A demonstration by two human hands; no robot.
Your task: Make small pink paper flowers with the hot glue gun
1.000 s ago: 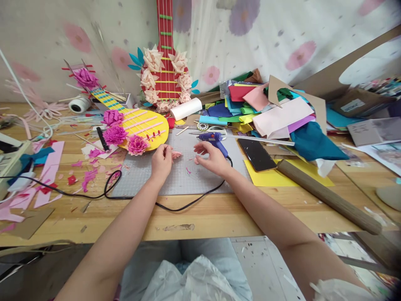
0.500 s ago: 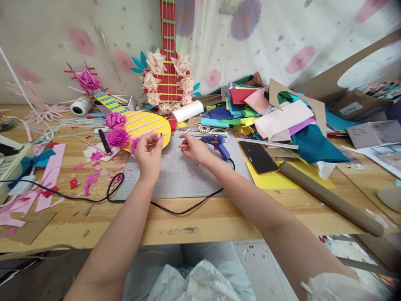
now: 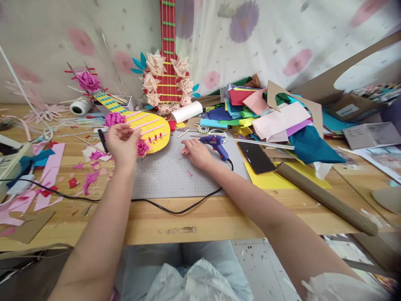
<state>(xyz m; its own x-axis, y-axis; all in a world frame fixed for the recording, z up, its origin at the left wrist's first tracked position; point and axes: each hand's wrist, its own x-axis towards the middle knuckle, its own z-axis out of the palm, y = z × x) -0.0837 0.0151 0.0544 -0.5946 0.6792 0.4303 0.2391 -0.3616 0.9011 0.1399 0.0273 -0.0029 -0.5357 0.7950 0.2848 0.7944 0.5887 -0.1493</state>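
My left hand (image 3: pixel 122 144) hovers over the yellow paper guitar (image 3: pixel 155 125), its fingers curled above where a magenta paper flower sits; what they pinch is hidden. Two more magenta flowers, one (image 3: pixel 114 118) above the hand and one (image 3: pixel 143 147) to its right, show beside it. My right hand (image 3: pixel 196 153) rests on the grey cutting mat (image 3: pixel 169 179), fingertips pinched on a small pink paper piece (image 3: pixel 183 151). A blue glue gun (image 3: pixel 216 144) lies just right of that hand.
A red paper guitar (image 3: pixel 166 50) with cream flowers leans on the wall. A heap of coloured paper (image 3: pixel 269 117), a black phone (image 3: pixel 257 156) and a brown cardboard tube (image 3: pixel 326 198) fill the right. A black cord (image 3: pixel 163 207) crosses the table front. Pink scraps (image 3: pixel 46 175) litter the left.
My left hand moved left from the mat onto the yellow guitar's flowers. My right hand settled lower on the mat, still pinching a pink piece.
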